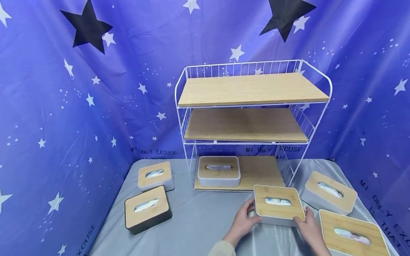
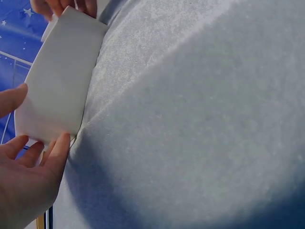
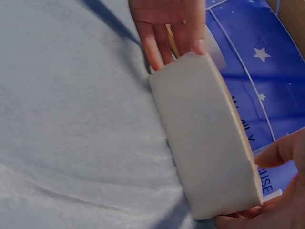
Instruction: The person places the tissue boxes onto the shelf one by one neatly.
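Note:
A white tissue box (image 1: 277,212) with a wooden lid is held between both hands in front of the wire rack (image 1: 322,111). My left hand (image 1: 244,221) grips its left end, thumb on the near side and fingers around the end. At the opposite end, my right hand (image 1: 309,225) grips it with the thumb near the top front edge. The left wrist view shows the box's plain white side (image 2: 62,71) close over the grey cloth. In the right wrist view, fingers (image 3: 238,222) of the right hand reach the lower corner.
Another white tissue box (image 1: 218,171) stands on the rack's bottom shelf (image 1: 258,167), at its left. To the right are two more white boxes (image 1: 331,191). A white box (image 1: 155,174) and a black-sided one (image 1: 148,207) stand on the left.

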The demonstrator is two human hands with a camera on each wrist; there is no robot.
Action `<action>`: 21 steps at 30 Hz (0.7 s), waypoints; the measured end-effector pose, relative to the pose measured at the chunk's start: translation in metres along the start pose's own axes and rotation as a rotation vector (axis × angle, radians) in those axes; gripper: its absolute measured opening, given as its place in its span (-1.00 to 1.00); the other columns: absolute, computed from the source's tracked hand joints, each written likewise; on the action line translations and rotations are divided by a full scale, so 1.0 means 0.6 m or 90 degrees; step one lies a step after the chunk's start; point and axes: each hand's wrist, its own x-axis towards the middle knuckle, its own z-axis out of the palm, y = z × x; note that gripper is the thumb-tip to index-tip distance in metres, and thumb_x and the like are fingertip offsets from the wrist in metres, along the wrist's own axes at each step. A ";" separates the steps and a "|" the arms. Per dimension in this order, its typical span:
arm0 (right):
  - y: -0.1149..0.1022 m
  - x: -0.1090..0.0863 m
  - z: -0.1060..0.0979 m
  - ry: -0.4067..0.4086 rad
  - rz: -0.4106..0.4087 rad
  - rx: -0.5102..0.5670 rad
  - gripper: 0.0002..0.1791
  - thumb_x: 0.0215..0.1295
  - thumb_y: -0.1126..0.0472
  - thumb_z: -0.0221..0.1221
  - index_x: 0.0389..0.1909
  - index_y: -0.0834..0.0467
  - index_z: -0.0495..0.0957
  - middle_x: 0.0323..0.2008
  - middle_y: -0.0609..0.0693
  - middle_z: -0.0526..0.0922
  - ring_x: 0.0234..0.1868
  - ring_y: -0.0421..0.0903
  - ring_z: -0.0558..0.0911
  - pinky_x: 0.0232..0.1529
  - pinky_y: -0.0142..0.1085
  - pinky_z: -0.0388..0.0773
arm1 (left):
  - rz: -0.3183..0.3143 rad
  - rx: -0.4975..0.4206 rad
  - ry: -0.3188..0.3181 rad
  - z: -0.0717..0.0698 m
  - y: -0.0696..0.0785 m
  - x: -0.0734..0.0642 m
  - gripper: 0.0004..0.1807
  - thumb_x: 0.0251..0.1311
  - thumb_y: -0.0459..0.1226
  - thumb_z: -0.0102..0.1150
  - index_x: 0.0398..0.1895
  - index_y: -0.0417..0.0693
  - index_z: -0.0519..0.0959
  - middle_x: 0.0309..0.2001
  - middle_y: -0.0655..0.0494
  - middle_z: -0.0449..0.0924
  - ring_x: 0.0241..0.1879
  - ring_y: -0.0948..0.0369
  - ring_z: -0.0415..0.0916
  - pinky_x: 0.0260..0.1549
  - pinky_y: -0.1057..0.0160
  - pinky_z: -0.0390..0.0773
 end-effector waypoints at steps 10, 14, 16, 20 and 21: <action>0.005 -0.003 0.005 0.001 -0.025 -0.010 -0.26 0.28 0.38 -0.06 0.37 0.70 -0.08 0.29 0.70 0.14 0.36 0.55 0.20 0.38 0.29 0.24 | -0.009 0.048 0.017 -0.001 0.005 0.001 -0.23 0.05 -0.44 0.37 0.41 -0.19 0.36 0.35 -0.18 0.44 0.25 -0.06 0.51 0.19 0.15 0.60; 0.004 -0.005 0.007 0.000 -0.022 -0.001 -0.25 0.28 0.38 -0.02 0.37 0.69 -0.07 0.29 0.68 0.16 0.34 0.54 0.24 0.36 0.27 0.29 | -0.011 0.063 0.022 -0.006 0.006 -0.003 -0.24 0.07 -0.43 0.36 0.41 -0.16 0.36 0.36 -0.15 0.45 0.25 -0.04 0.51 0.22 0.15 0.58; 0.004 -0.008 0.007 0.002 -0.021 0.000 -0.25 0.29 0.37 -0.01 0.38 0.68 -0.06 0.29 0.67 0.17 0.33 0.53 0.27 0.35 0.26 0.31 | -0.009 0.057 0.020 -0.009 0.007 -0.004 -0.24 0.07 -0.44 0.35 0.41 -0.16 0.36 0.35 -0.16 0.44 0.26 -0.05 0.51 0.18 0.17 0.61; -0.001 -0.012 0.008 0.016 -0.022 -0.010 -0.27 0.32 0.32 0.01 0.39 0.62 0.00 0.31 0.63 0.21 0.32 0.51 0.31 0.35 0.24 0.33 | -0.005 0.022 0.017 -0.017 0.012 -0.004 -0.25 0.07 -0.49 0.33 0.41 -0.18 0.37 0.31 -0.22 0.47 0.26 -0.09 0.50 0.07 0.28 0.67; -0.003 -0.012 0.008 0.020 -0.022 -0.011 -0.27 0.33 0.30 0.01 0.40 0.61 0.01 0.31 0.62 0.22 0.32 0.50 0.31 0.35 0.23 0.33 | 0.000 0.011 0.018 -0.019 0.013 -0.004 -0.25 0.07 -0.51 0.32 0.41 -0.19 0.37 0.29 -0.24 0.47 0.26 -0.11 0.49 0.04 0.29 0.68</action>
